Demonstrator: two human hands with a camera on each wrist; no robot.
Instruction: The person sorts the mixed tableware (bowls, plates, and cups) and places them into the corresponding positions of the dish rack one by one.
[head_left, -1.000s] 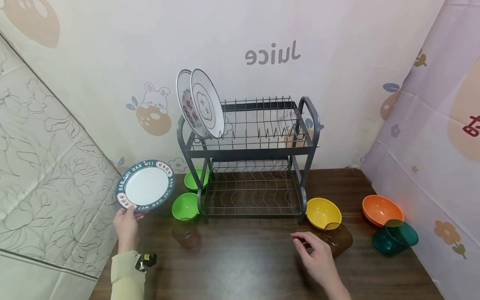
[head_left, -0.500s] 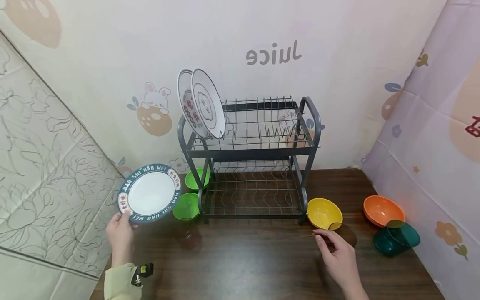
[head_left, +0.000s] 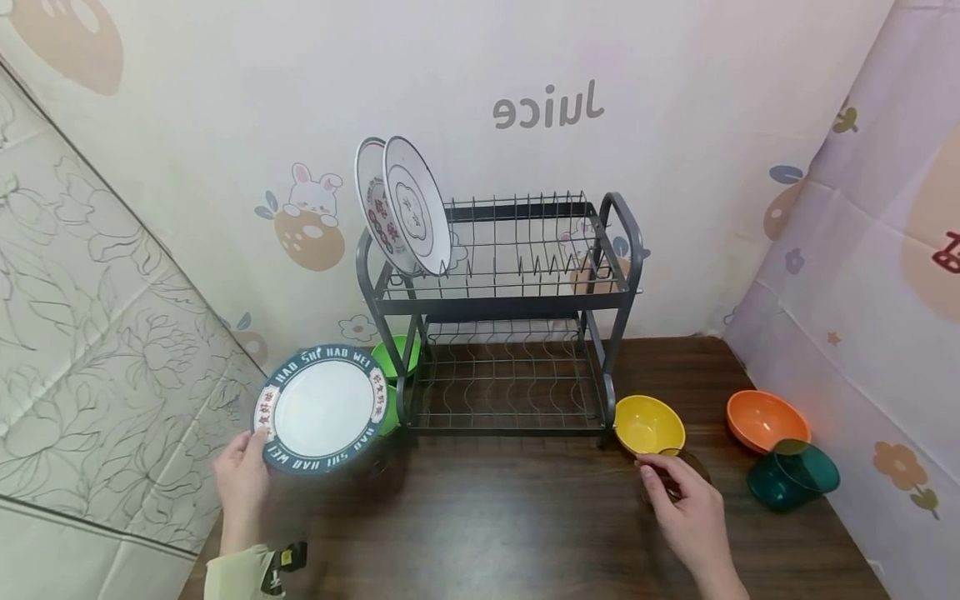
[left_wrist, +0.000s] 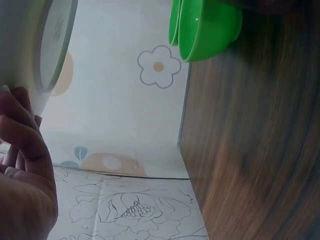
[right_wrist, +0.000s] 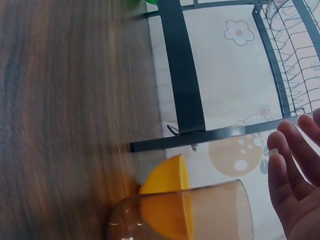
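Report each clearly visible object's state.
Blue-rimmed round white plate: tilted, held in left hand
Two patterned round white plates: racked on edge
Dark metal rack: standing upright
Two round green bowls: upright
Round yellow bowl: upright
Round orange bowl: upright
Transparent brown cup: upright
Transparent teal cup: upright

Left of rack [head_left: 501, 305], we see front green bowl [head_left: 392, 414] mostly hidden by blue-rimmed plate [head_left: 324, 408], itself cut off in left wrist view; right of rack, right hand [head_left: 688, 510] partly covers brown cup [right_wrist: 217, 212].
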